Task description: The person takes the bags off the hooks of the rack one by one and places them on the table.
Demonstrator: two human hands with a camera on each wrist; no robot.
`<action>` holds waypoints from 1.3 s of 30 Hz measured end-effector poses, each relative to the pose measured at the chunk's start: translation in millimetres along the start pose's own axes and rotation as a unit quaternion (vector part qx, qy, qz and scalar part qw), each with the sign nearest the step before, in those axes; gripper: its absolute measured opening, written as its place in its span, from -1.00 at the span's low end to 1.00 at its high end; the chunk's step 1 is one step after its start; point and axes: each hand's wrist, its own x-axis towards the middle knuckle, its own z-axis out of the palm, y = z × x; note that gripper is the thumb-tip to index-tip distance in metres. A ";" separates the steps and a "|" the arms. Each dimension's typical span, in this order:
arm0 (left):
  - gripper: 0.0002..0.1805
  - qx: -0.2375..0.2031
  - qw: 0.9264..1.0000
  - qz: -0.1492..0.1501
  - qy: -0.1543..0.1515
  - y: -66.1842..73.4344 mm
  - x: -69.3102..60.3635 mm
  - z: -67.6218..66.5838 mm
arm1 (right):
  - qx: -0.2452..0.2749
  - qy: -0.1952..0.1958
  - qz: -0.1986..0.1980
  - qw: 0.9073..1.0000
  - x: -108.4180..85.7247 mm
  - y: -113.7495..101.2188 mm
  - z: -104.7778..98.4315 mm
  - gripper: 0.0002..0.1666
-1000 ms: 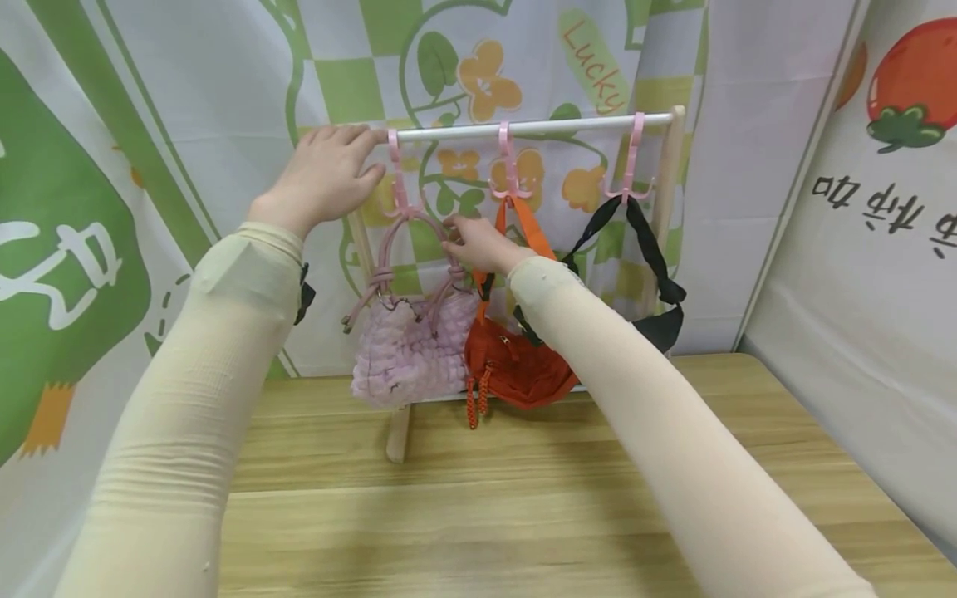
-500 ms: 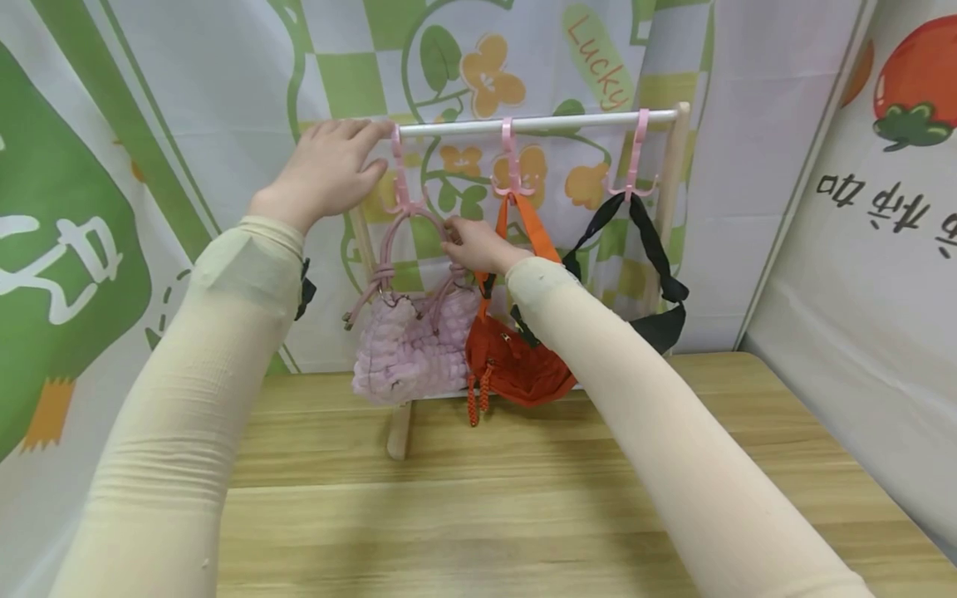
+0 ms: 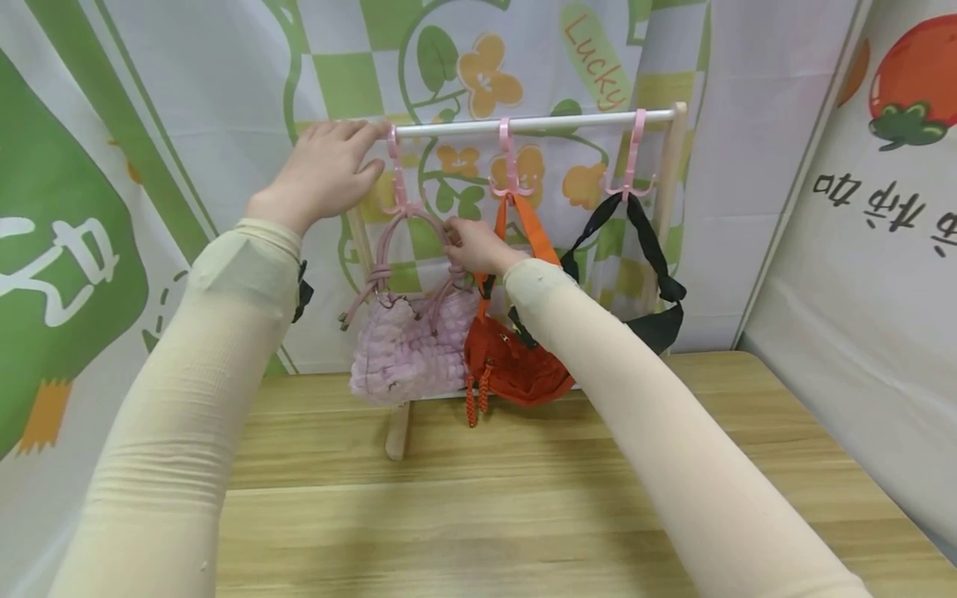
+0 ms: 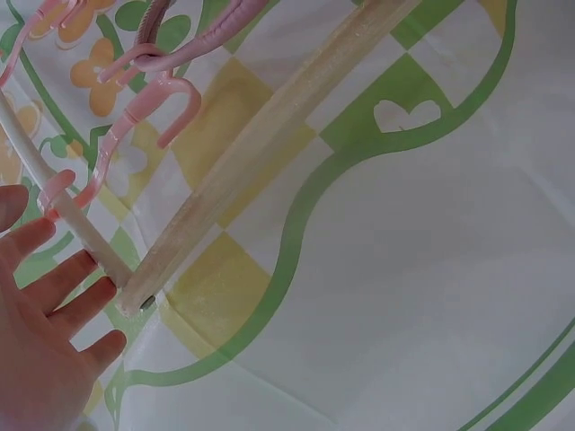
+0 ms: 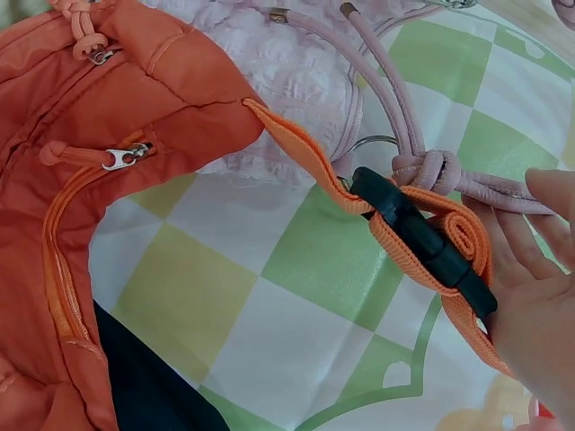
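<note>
A fluffy lilac bag (image 3: 414, 349) hangs by its pink handle (image 3: 385, 245) from the left pink hook (image 3: 399, 170). My right hand (image 3: 480, 247) pinches the right side of that handle; in the right wrist view the handle (image 5: 508, 193) runs between thumb and fingers of the hand (image 5: 539, 278), beside the orange strap's black buckle (image 5: 424, 241). My left hand (image 3: 325, 174) rests with extended fingers at the rack's top left corner; in the left wrist view the fingers of the hand (image 4: 49, 314) lie against the white rod (image 4: 76, 220).
An orange-red bag (image 3: 516, 365) hangs from the middle hook (image 3: 510, 158), and a black bag (image 3: 658, 328) from the right hook (image 3: 634, 154). The rack's wooden foot (image 3: 398, 432) stands on the wooden table (image 3: 486, 515), with a patterned curtain (image 3: 344, 83) behind.
</note>
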 end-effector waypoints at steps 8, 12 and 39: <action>-0.40 -0.003 1.000 0.001 0.000 -0.5 0.0 0.2 | 0.019 0.009 0.012 1.000 -2.7 -1.8 0.4 -0.48; -0.41 -0.001 1.000 0.002 -0.001 -1.1 0.2 -0.1 | 0.031 0.017 0.020 0.999 -3.4 -2.5 0.4 -0.51; -0.40 0.004 0.999 0.008 -0.036 2.3 -0.9 -13.1 | 0.045 0.041 0.021 0.998 -5.6 -5.8 0.5 -0.65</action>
